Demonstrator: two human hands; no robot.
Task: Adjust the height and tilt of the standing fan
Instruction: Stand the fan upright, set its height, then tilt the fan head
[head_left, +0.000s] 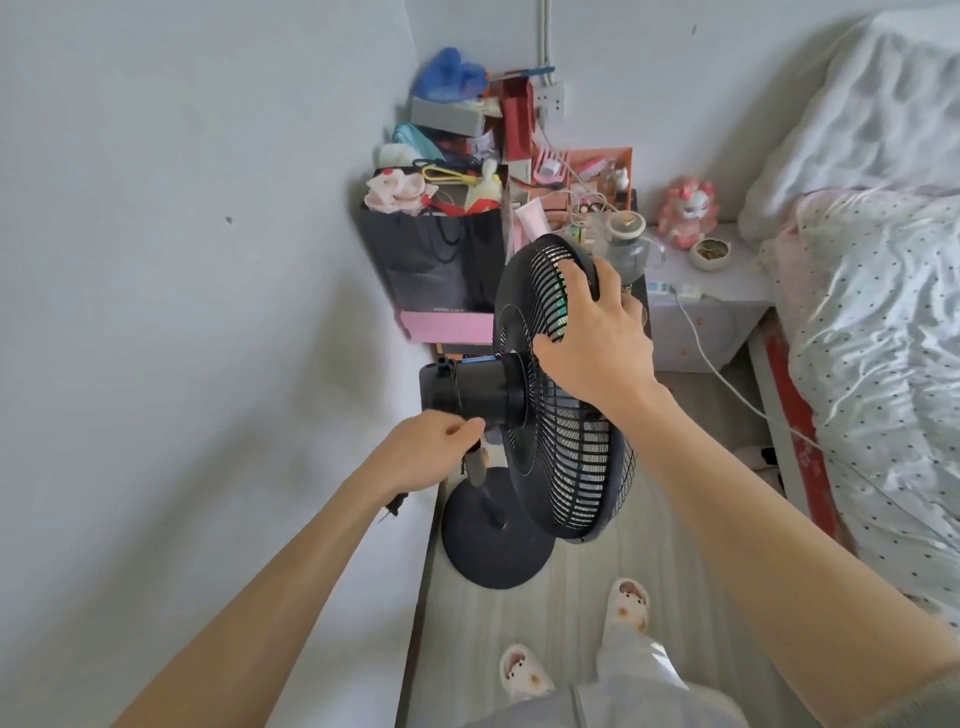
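Evidently tilt is being set: the standing fan (488, 389), on the floor (597, 603) left of the bed (883, 312), is clasped at its guard by the right grip (597, 338), its neck pinched by the left grip (434, 454). Next, steady tightening there is probably needed.

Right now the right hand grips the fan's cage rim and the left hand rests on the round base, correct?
No. The head view shows the left hand gripping the pole under the motor housing, above the base; the right hand does grip the cage rim.
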